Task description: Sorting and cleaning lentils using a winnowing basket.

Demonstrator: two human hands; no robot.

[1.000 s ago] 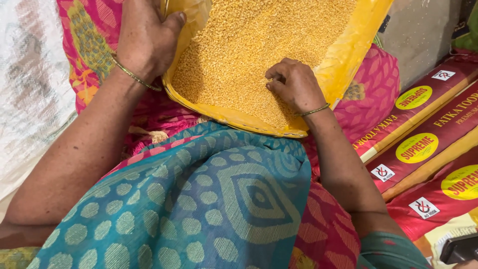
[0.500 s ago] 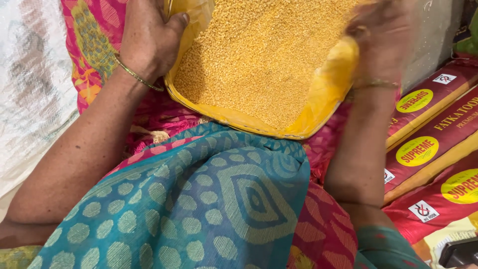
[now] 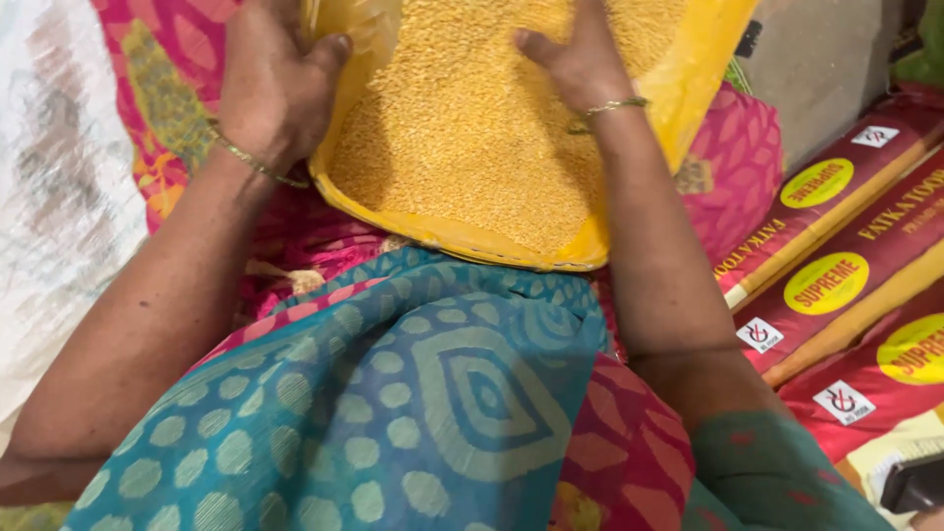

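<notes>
A yellow tray (image 3: pixel 462 239) full of small yellow lentils (image 3: pixel 472 128) rests on my lap, tilted toward me. My left hand (image 3: pixel 270 84) grips the tray's left rim, thumb over the edge, with a thin gold bangle at the wrist. My right hand (image 3: pixel 580 59) lies flat on the lentils near the tray's far middle, fingers spread and pressing into the grain; it also wears a gold bangle. The tray's far edge is cut off by the top of the view.
My lap is covered in teal patterned cloth (image 3: pixel 393 393) over pink fabric (image 3: pixel 728 167). Red and yellow printed sacks (image 3: pixel 846 285) lie to the right. A white woven sack (image 3: pixel 59 197) lies to the left. A dark object (image 3: pixel 914 482) shows at the lower right corner.
My right hand lifted off the lentils near the tray's front right, swung up, and now rests farther back on the grain. My left hand kept its grip on the rim.
</notes>
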